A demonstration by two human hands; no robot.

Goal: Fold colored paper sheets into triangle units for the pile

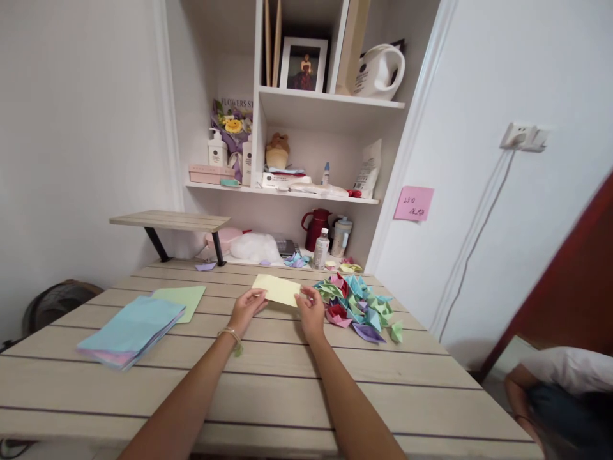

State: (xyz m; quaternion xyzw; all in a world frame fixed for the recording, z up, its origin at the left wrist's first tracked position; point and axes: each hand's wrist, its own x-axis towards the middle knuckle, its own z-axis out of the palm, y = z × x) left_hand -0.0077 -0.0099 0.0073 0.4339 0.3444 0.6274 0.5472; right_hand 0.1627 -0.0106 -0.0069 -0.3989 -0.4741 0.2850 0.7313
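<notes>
A pale yellow sheet of paper, oblong as if folded, is held up above the slatted table between my two hands. My left hand pinches its left end between thumb and fingers. At the right end, my right hand grips the paper the same way. Close to the right hand lies a heap of small folded paper boats in green, blue, pink, red and purple. Off to the left rests a stack of coloured paper, light blue on top, partly over a green sheet.
A small raised wooden shelf stands at the table's back left. Behind the table, white shelving holds a clear bottle, a dark red jug and a plastic bag. Another person is at the lower right edge.
</notes>
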